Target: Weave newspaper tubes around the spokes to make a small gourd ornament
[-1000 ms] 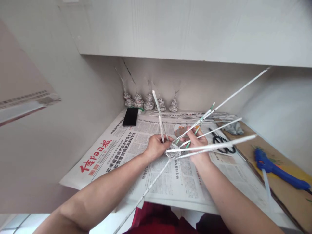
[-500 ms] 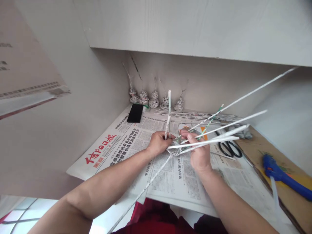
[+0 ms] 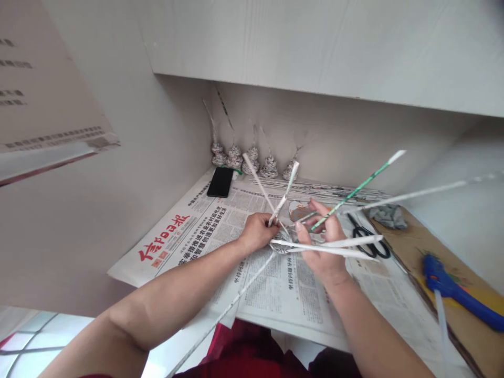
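Note:
A small woven newspaper piece [image 3: 280, 245] is between my hands, with several rolled-paper tubes fanning out of it. My left hand [image 3: 258, 231] is closed on its left edge, the thumb and fingers pinching the base of an upright white paper tube [image 3: 277, 211]. My right hand [image 3: 325, 244] is at the piece's right side, its fingers curled around a thin paper tube whose end is partly hidden. A green paper tube [image 3: 354, 192] slants up past these fingers. White paper tubes [image 3: 356, 242] cross the right palm. Another long tube [image 3: 236, 299] runs down toward my lap.
Several gourd-shaped woven paper pieces [image 3: 269, 167] stand along the back wall, near a black phone [image 3: 220, 182]. Loose paper tubes [image 3: 326, 190] lie behind my hands. Black-handled scissors [image 3: 369, 242] and a blue glue gun [image 3: 449, 283] are at right. A shelf panel [image 3: 275, 47] hangs overhead.
My right hand has opened somewhat and shifted slightly right. The green tube now angles up to the right, a white tube rises leftward, and the long tube at right has swung lower.

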### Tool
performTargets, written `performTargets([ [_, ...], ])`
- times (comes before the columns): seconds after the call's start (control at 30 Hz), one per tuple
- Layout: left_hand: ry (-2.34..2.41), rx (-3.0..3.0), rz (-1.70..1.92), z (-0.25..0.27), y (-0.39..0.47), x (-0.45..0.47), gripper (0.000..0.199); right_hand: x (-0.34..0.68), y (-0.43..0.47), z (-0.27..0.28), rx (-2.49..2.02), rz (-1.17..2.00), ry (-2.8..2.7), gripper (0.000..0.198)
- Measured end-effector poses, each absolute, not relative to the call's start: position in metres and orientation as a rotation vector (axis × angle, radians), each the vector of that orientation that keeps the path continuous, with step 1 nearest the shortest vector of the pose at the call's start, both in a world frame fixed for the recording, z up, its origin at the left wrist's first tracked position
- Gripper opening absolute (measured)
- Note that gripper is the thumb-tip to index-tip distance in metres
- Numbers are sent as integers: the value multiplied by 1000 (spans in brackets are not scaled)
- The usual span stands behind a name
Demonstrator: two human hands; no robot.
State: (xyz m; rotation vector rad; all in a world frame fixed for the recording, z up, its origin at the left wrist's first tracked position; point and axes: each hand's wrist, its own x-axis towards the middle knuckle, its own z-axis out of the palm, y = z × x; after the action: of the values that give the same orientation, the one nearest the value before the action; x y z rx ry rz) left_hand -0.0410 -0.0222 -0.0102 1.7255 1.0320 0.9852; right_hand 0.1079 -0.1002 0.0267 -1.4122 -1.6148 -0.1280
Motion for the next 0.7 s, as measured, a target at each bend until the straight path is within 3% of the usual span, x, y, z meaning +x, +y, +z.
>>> performTargets([
  [0.17, 1025, 1747, 986, -13, -20, -41, 21, 115, -94, 23, -1450, -156, -1908, 29],
  [0.33, 1041, 1732, 1002, -10, -19, -42, 22, 115, -94, 21, -1657, -174, -1995, 27],
  [0.47, 1086, 1725, 980, -8, -21, -41, 21, 115, -91, 21, -1845, 85, -1906, 17],
  [0.6, 1051, 1675, 965, -7, -22, -39, 23, 119, -85, 17, -1908, 195, -1846, 27],
  [0.7, 1019, 1670, 925, -6, -20, -41, 22, 122, -83, 15, -1905, 255, -1851, 21],
])
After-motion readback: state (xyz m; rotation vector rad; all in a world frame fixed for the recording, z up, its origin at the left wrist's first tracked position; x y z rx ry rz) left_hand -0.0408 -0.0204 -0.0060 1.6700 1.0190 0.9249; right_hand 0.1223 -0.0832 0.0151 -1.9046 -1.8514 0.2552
